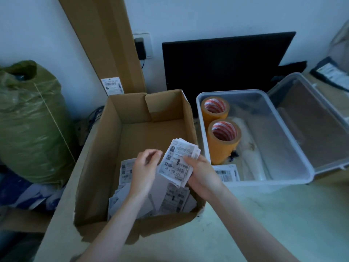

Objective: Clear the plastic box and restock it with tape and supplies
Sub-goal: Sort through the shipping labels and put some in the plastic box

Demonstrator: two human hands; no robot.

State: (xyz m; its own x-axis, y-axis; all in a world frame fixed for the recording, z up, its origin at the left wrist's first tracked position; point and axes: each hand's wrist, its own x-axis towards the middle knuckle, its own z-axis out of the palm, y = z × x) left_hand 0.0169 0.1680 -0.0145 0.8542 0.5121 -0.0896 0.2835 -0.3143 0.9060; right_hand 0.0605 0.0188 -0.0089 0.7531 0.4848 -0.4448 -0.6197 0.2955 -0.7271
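Your right hand (201, 173) grips a fanned stack of shipping labels (178, 160) over the open cardboard box (98, 163); your left hand (144, 167), just beside the stack, is loosely curled and holds nothing (its fingertips (157, 154) sit close to the paper's edge); below both hands, more loose labels (170, 199) lie in the box's near end. To the right of your right hand stands the clear plastic box (294, 161) on the worktop (264, 214), its lid (317, 118) open; inside it, two orange tape rolls (224, 146) stand upright at its left side, and one label (227, 172) lies flat near the front wall.
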